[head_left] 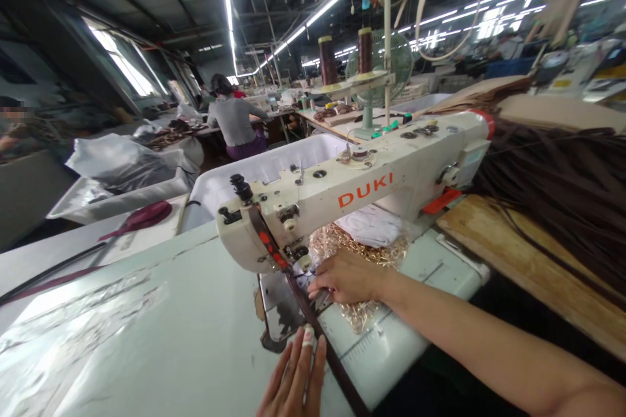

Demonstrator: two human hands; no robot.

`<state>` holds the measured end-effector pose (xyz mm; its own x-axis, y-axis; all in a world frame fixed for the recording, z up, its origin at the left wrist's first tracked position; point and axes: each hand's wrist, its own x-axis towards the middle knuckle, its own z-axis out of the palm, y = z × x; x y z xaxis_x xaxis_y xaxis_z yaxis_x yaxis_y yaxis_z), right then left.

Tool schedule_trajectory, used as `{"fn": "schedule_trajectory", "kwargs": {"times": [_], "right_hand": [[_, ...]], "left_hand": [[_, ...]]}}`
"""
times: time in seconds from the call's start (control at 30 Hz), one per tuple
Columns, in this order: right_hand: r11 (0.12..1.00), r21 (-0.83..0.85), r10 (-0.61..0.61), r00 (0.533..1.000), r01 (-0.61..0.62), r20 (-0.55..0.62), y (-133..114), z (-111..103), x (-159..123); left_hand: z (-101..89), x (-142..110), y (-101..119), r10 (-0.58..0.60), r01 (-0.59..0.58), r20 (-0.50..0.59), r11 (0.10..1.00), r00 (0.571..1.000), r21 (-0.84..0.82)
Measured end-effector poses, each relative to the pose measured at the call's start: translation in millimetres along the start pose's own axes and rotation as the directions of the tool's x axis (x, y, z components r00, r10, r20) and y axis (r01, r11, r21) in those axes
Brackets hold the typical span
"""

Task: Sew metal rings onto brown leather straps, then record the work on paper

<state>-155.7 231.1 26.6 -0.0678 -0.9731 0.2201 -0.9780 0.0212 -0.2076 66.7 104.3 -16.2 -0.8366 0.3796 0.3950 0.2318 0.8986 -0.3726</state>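
A cream sewing machine (352,192) marked DUKI stands on a pale green table (161,332). A narrow dark brown strap (320,335) runs from under its needle toward me. My right hand (347,277) rests beside the needle, fingers curled and pressed on the strap. My left hand (296,381) lies flat on the table just left of the strap, fingers stretched out, one fingertip taped. A heap of gold-coloured metal fittings (364,247) lies behind my right hand under the machine arm.
A pile of dark brown straps (562,189) lies on a wooden board (518,260) at right. White bins (264,169) stand behind the machine. A maroon piece (144,215) lies at left. A person in grey (235,120) sits farther back. A fan (379,71) stands beyond.
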Motion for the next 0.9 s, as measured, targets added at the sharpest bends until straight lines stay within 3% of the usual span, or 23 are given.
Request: {"fn": "schedule_trajectory", "kwargs": {"times": [0.07, 0.17, 0.27, 0.57, 0.73, 0.9], "right_hand": [[1.0, -0.002, 0.003, 1.0, -0.003, 0.002, -0.7, -2.3, -0.2], [1.0, 0.001, 0.007, 1.0, -0.007, 0.023, -1.1, -5.0, 0.5], [1.0, 0.01, 0.005, 0.999, -0.006, 0.037, -1.0, -6.0, 1.3], [1.0, -0.001, 0.006, 0.999, -0.006, 0.038, -1.4, -5.7, 1.0], [1.0, -0.029, 0.006, 0.999, -0.005, 0.037, -0.6, -2.8, 1.1], [0.999, -0.03, 0.02, 0.999, -0.019, 0.033, -1.8, -2.4, 0.7]], "left_hand": [[-12.7, 4.4, 0.1, 0.004, -0.002, 0.043, 0.998, 0.999, -0.056], [-29.8, 12.4, 2.1, -0.081, 0.096, 0.122, 0.988, 0.989, -0.123], [-37.1, 16.6, 4.7, -0.119, 0.14, 0.143, 0.979, 0.983, -0.15], [-33.7, 14.4, 2.9, -0.117, 0.129, 0.105, 0.985, 0.988, -0.117], [-29.9, 19.2, -7.6, -0.037, 0.037, 0.007, 0.998, 0.999, -0.042], [-25.0, 26.7, -22.3, -0.002, 0.002, -0.018, 0.999, 1.0, -0.04]]}}
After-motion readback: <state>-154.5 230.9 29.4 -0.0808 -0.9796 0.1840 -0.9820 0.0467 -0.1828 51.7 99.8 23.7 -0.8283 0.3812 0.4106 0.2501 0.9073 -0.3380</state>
